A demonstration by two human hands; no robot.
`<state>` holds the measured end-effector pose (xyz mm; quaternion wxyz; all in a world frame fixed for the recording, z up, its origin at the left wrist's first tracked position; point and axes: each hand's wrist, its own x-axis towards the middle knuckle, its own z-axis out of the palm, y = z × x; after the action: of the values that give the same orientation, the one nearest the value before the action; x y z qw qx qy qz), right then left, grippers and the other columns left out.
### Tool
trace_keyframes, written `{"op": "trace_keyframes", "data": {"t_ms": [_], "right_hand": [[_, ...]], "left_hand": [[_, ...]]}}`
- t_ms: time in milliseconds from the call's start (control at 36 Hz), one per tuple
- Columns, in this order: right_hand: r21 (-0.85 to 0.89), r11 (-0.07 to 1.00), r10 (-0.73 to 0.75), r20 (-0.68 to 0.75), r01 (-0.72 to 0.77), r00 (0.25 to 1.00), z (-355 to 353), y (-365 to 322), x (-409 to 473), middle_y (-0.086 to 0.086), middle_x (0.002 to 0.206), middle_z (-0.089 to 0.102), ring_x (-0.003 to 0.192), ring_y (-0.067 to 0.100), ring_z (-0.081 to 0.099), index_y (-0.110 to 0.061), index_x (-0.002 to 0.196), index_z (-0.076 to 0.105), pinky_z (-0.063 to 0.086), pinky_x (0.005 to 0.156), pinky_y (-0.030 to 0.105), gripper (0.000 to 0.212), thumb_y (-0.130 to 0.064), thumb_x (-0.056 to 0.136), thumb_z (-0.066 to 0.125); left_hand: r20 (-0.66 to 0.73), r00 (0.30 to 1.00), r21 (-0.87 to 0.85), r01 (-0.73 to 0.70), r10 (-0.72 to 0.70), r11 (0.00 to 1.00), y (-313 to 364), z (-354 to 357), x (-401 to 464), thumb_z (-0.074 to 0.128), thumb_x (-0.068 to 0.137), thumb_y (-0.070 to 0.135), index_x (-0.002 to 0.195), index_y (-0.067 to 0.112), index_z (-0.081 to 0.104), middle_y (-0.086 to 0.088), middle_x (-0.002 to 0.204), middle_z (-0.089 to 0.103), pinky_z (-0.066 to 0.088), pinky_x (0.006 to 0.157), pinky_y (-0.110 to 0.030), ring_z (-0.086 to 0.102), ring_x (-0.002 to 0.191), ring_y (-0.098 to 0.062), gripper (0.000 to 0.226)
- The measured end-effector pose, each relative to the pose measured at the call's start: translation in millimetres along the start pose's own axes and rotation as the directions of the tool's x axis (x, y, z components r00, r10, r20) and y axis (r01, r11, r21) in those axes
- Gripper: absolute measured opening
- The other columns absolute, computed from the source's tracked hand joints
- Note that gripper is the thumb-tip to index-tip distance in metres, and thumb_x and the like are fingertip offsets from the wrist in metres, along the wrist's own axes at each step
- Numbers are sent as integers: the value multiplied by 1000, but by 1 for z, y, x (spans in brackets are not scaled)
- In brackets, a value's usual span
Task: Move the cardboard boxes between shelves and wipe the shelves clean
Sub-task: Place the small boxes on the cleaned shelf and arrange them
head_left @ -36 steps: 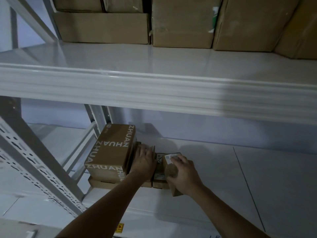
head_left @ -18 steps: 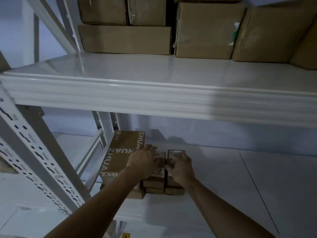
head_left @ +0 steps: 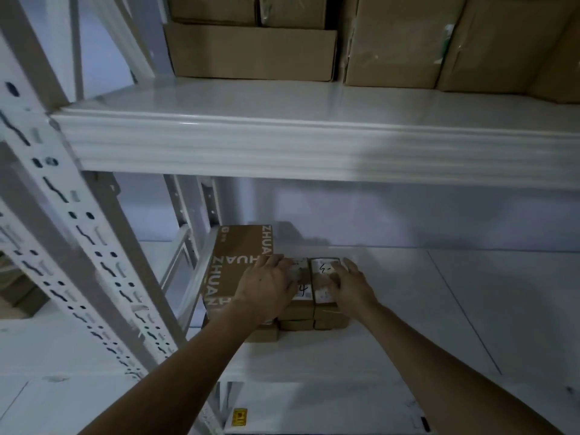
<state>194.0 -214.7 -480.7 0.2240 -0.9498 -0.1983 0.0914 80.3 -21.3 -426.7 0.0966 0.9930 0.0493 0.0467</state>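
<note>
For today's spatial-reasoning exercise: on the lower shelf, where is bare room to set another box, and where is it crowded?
Bare: the lower shelf right of the right hand, and the strip in front of the small boxes. Crowded: the left end, where the ZHUAN box, the small boxes and the left hand cluster beside the upright.

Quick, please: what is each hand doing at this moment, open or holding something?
Left hand: open, fingers resting on the small left box.
Right hand: open, fingers resting on the small right box.
</note>
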Motion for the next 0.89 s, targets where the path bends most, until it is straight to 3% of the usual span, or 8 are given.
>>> {"op": "trace_keyframes", "data": {"t_ms": [111,250,306,389,500,611,722,889], "right_hand": [[-47,991,-129,-6,128,992,-21,-4,-25,12,165,28,152,25,25,-12,155,39,25,118,29,54,-34,107,46],[-71,948,-308,39,310,951,-54,-23,-70,-1,162,34,147,17,35,-19,155,40,28,115,24,54,-34,104,51],[-90,918,-381,77,387,922,-66,-33,-94,-4,163,31,149,14,31,-21,157,36,25,117,24,56,-39,105,49],[-106,886,-433,161,452,887,-79,-48,-131,-7,167,22,153,14,22,-23,161,28,22,123,29,63,-45,104,47],[-140,831,-495,253,538,831,-83,-68,-178,-10,167,20,151,17,26,-27,162,22,28,120,33,69,-50,103,47],[-113,803,-530,312,585,788,-67,-88,-211,-4,168,17,152,16,22,-23,163,18,17,112,19,70,-42,104,51],[-63,783,-562,354,619,748,-47,-113,-239,-2,169,16,153,17,18,-22,163,19,17,120,29,70,-43,104,51],[-33,712,-640,380,701,668,-28,-177,-278,-6,168,18,152,16,22,-24,162,21,22,118,29,67,-46,105,48]], "left_hand": [[-29,999,-22,32,-32,999,2,-12,-23,37,103,48,145,26,50,3,150,50,43,109,-41,46,135,-24,49],[-26,997,-48,65,-66,997,7,-34,-65,34,94,54,131,26,57,-1,129,62,49,95,-39,60,115,-27,52],[-28,997,-75,73,-75,995,10,-42,-86,36,91,54,136,26,56,-1,132,62,49,99,-41,60,118,-26,56],[-42,992,-71,115,-118,991,17,-49,-119,52,98,42,138,26,54,0,133,61,49,100,-40,60,119,-25,43],[-34,981,-15,191,-191,981,28,-53,-169,50,98,49,146,28,47,1,144,56,47,104,-40,56,127,-25,52],[-19,977,18,211,-211,977,39,-63,-222,50,100,48,153,27,40,4,157,44,42,112,-38,49,137,-23,58],[-18,967,34,254,-254,966,38,-76,-274,49,101,48,154,26,40,1,159,43,41,113,-39,48,138,-24,58],[-33,924,8,382,-382,924,7,-95,-353,49,103,48,153,26,41,1,159,42,40,116,-40,46,141,-23,56]]}}
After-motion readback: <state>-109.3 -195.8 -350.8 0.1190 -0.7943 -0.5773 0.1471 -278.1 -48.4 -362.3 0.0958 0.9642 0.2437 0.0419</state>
